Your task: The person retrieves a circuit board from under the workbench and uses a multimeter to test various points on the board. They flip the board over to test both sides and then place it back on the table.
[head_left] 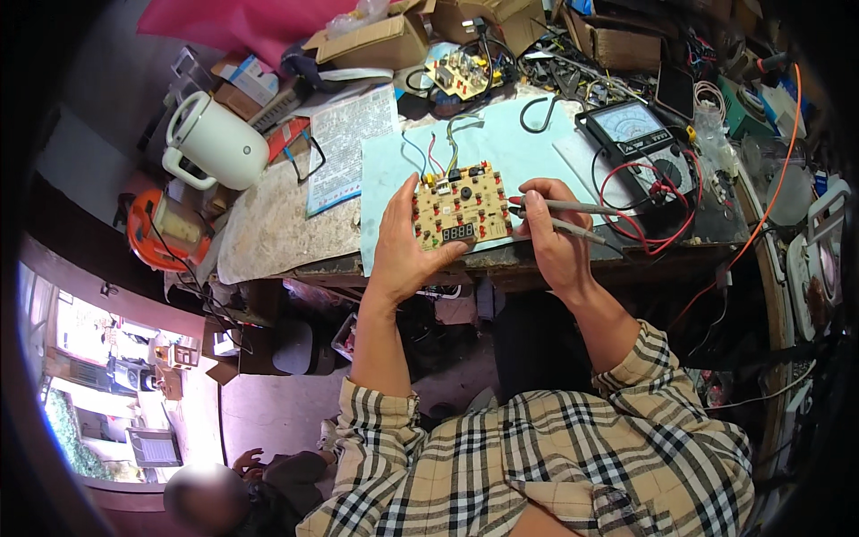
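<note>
My left hand [404, 246] grips a tan circuit board [462, 208] by its left edge, holding it over the front edge of the workbench. The board carries red parts, a small dark display and coloured wires at its top. My right hand [550, 234] holds two thin test probes [573, 217] side by side, their tips touching the board's right edge. Red and black leads run from the probes to an analogue meter [632, 134] lying behind my right hand.
A light blue mat [510, 134] covers the bench. A white kettle [215, 141] stands at the left, with an orange appliance [161, 228] below it. Cardboard boxes [371, 40], another circuit board [458, 73] and tangled cables crowd the back. Another person [215, 492] is at lower left.
</note>
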Demonstrator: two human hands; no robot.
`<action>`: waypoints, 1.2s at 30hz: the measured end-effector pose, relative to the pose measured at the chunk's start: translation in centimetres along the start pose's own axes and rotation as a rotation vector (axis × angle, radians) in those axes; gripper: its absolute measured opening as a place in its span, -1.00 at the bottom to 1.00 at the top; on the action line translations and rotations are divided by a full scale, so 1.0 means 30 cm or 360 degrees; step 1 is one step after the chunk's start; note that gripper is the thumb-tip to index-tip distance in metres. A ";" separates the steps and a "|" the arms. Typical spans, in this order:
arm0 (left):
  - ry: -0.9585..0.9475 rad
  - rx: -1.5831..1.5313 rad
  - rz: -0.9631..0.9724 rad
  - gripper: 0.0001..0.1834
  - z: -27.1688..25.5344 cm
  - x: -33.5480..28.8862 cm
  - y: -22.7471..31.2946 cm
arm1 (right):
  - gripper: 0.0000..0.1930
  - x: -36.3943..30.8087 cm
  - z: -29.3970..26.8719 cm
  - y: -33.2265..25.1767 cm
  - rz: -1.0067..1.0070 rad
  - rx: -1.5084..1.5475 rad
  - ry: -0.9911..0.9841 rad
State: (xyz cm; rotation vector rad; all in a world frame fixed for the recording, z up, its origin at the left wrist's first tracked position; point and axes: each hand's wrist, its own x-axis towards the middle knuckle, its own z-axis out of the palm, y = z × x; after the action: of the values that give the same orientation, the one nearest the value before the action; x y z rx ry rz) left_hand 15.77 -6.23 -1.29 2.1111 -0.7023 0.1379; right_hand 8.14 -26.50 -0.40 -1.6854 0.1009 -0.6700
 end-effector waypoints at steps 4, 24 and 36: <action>-0.0025 -0.0060 -0.0014 0.09 0.007 0.007 -0.014 | -0.81 0.002 0.006 0.007 -0.0063 -0.0007 -0.0011; 0.0195 0.0162 0.0174 -0.17 0.005 -0.015 0.025 | -0.83 -0.007 0.005 -0.012 -0.0113 0.0119 -0.0195; 0.0170 0.0215 0.0112 -0.28 0.005 -0.022 0.023 | -0.85 -0.007 0.015 -0.014 -0.0417 -0.0216 -0.0065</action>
State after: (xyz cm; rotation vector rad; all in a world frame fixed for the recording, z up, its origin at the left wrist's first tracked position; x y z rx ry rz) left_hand 14.84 -6.37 -1.13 2.1895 -0.7210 0.3425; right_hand 8.05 -25.91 -0.14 -1.8605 -0.1078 -0.8389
